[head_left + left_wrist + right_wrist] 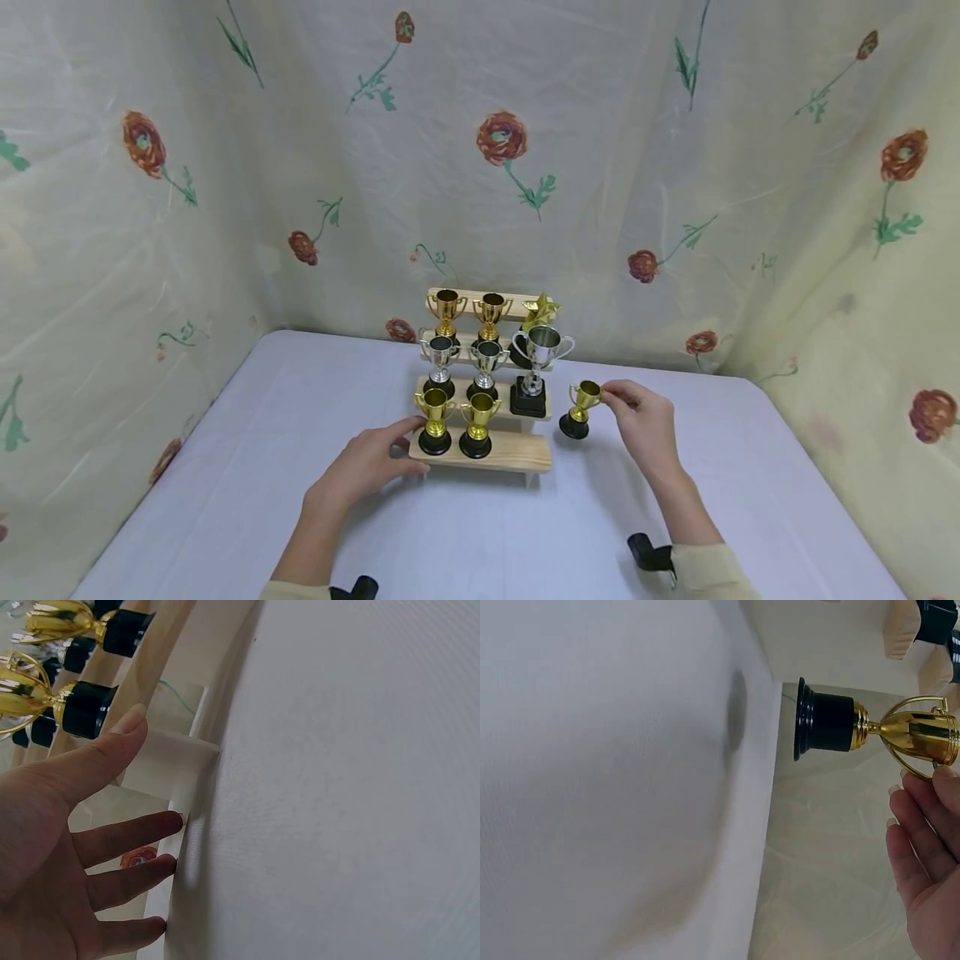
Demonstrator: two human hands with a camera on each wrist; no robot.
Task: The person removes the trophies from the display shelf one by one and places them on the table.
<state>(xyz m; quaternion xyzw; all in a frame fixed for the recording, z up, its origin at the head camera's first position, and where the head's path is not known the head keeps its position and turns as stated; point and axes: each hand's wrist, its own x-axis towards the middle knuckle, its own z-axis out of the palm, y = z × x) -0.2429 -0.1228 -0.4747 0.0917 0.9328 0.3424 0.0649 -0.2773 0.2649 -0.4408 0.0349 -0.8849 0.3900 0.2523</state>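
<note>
My right hand (pixel 647 418) pinches a small gold trophy cup (pixel 581 408) by its right handle, off the right end of a stepped wooden display shelf (pixel 517 451). The cup stays upright, its black base (pixel 826 720) raised over the white tabletop. At the shelf's other end, my left hand (pixel 369 461) holds the lowest step's corner. Its thumb (pixel 120 746) presses the front edge, while the other visible fingers spread beneath the board; the index finger is hidden in the left wrist view. Two gold cups, a left one (pixel 435 421) and a right one (pixel 477 425), stand on that step.
Two small silver cups (pixel 440 358) and a larger silver trophy (pixel 534 367) occupy the step above. Higher up stand two gold-bronze cups (pixel 447 312) and a gold star trophy (pixel 540 312). A floral curtain (pixel 570 167) surrounds the white table (pixel 300 400).
</note>
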